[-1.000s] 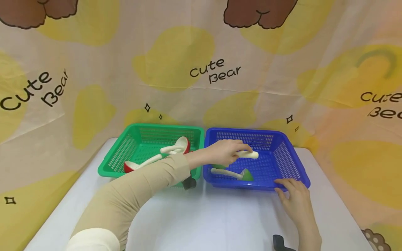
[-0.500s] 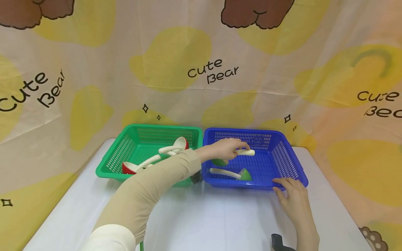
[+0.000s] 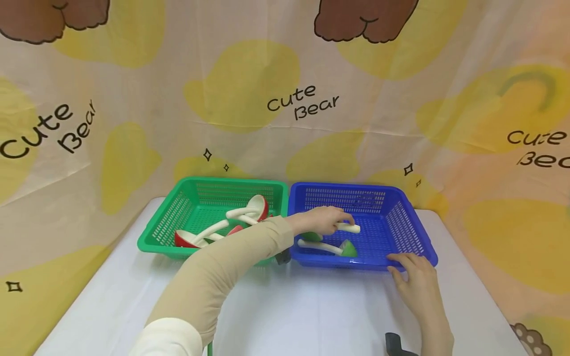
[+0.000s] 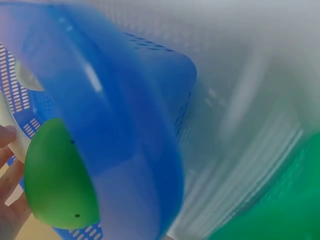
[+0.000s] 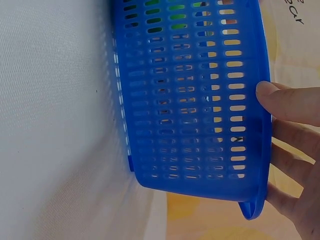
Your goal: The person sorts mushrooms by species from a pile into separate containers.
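Observation:
My left hand (image 3: 324,220) is over the left part of the blue basket (image 3: 403,225) and grips the white handle of a ladle (image 3: 348,227). That ladle's green bowl (image 4: 60,180) hangs just inside the basket's wall in the left wrist view. Another green ladle (image 3: 349,248) lies along the basket's near side, its handle pointing left. At the near right corner my right hand (image 3: 416,279) pinches the basket's rim, with the thumb (image 5: 266,88) on the outer side and the other fingers beyond the rim.
A green basket (image 3: 156,242) stands close on the left, holding several red ladles (image 3: 184,238) with white handles; my left sleeve (image 3: 236,257) crosses in front of it. Both baskets rest on a white table (image 3: 311,306). A printed cloth (image 3: 249,84) hangs behind.
My left hand rose slightly with the green ladle, then lowered it toward the blue basket's floor; the left forearm shifted right. My right hand has stayed on the rim.

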Demonstrator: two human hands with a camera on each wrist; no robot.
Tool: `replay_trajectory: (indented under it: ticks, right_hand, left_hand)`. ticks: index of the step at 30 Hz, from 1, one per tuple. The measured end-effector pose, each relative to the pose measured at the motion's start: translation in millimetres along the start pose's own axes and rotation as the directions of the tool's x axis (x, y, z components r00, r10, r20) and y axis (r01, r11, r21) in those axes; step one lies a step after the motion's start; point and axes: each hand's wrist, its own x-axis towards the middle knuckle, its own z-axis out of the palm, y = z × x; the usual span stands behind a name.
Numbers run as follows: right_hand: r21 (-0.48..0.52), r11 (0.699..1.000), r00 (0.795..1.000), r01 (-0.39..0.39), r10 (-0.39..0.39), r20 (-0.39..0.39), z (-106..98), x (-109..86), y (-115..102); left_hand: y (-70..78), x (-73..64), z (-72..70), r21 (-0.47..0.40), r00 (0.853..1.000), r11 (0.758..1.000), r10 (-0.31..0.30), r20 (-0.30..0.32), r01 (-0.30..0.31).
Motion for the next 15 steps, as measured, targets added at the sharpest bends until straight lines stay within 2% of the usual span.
replay_trajectory:
  ticks: [10,15]
  right_hand:
    - [-0.002,0.999,0.999,-0.032,0.032,0.025,-1.9,0.7,-1.2]
    - [-0.005,0.999,0.999,-0.032,0.032,0.02,-1.9,0.4,-1.5]
  left_hand:
    - [0.7,3.4,3.9,-0.019,0.998,1.0,-0.021,0.051,0.022]
    - [-0.1,2.3,6.3,-0.07,0.996,0.997,-0.03,0.083,0.036]
